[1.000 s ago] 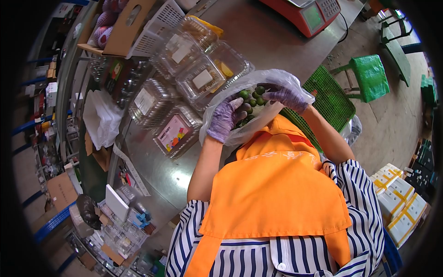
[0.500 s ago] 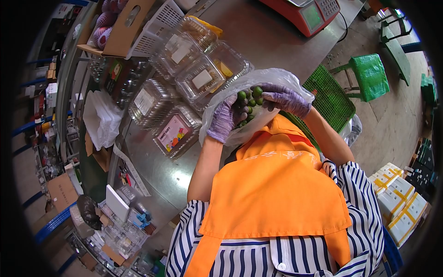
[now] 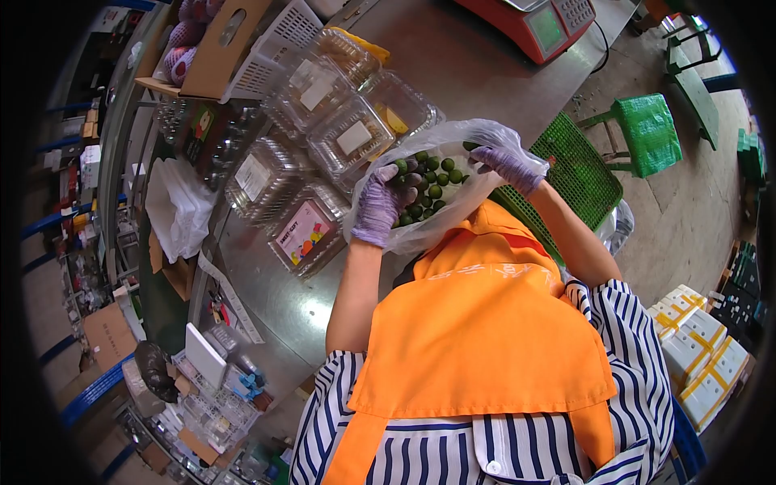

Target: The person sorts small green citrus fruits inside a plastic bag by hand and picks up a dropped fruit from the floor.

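Several small green limes (image 3: 436,179) lie loose inside a clear plastic bag (image 3: 485,129), whose mouth is spread wide in front of my apron. Purple knitted gloves with darkened fingertips cover both hands. On the bag's left side, my left hand (image 3: 381,204) reaches in with curled fingers, closed around limes by the thumb; the inner fingertips are partly hidden. My right hand (image 3: 508,168) is inside the right rim, its fingers bent together at a dark green lime (image 3: 470,146). Other limes rest on the bag's bottom between the two hands.
Clear plastic clamshell boxes (image 3: 352,137) stand on the metal table (image 3: 275,311) beyond and left of the bag. A red scale (image 3: 537,32) is at the far edge. A green mesh crate (image 3: 594,174) sits to the right, near a green-covered stool (image 3: 647,133). White foam boxes (image 3: 703,343) are stacked lower right.
My hands have moved apart inside the bag. The limes clustered between them have dropped and spread out, so more show. The bag's mouth is wider.
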Demonstrator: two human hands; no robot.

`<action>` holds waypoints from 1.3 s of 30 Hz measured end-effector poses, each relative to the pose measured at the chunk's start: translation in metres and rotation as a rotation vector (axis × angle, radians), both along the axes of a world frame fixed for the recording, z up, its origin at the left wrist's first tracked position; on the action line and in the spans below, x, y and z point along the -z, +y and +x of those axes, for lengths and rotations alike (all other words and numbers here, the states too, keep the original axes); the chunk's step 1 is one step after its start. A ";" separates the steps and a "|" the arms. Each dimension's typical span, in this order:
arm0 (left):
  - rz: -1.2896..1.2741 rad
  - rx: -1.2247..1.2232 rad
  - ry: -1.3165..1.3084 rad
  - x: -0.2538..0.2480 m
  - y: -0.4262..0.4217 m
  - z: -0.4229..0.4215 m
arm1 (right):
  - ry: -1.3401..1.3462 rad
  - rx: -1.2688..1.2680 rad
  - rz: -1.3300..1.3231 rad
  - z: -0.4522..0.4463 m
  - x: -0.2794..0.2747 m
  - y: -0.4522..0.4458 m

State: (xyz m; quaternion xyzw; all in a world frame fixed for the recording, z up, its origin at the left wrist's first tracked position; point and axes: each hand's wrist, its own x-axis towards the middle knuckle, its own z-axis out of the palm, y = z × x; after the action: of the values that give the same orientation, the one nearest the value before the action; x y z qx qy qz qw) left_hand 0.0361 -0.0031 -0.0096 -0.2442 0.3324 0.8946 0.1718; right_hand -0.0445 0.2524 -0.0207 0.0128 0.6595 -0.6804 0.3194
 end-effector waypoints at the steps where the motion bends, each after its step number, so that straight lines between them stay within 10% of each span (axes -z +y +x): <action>1: 0.004 -0.010 -0.018 -0.001 0.000 0.000 | -0.085 0.026 -0.097 0.000 -0.002 -0.002; 11: -0.265 0.031 -0.133 0.001 0.005 -0.002 | 0.600 -0.471 0.741 0.005 0.034 -0.042; 16: -0.529 0.099 -0.187 -0.030 0.015 0.001 | -0.057 -0.152 -0.118 0.002 0.050 -0.030; 19: -0.767 0.270 -0.127 -0.025 0.016 0.004 | -0.272 -0.114 -0.240 0.005 -0.017 -0.020; 29: -0.926 0.264 0.454 -0.033 0.041 -0.001 | -0.808 -0.160 -0.565 0.008 0.013 -0.019; 38: -1.236 0.276 0.492 -0.025 0.032 -0.002 | -0.459 -0.009 -0.435 0.003 0.026 -0.022; 39: -1.271 0.282 0.444 -0.026 0.027 -0.002 | -0.092 -0.132 -0.310 -0.005 0.003 -0.018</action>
State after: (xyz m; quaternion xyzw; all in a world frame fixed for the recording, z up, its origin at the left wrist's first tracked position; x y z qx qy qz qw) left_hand 0.0343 0.0236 0.0164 -0.0630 0.8487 0.5238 0.0376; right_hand -0.0492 0.2343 -0.0241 -0.0488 0.5306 -0.7504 0.3911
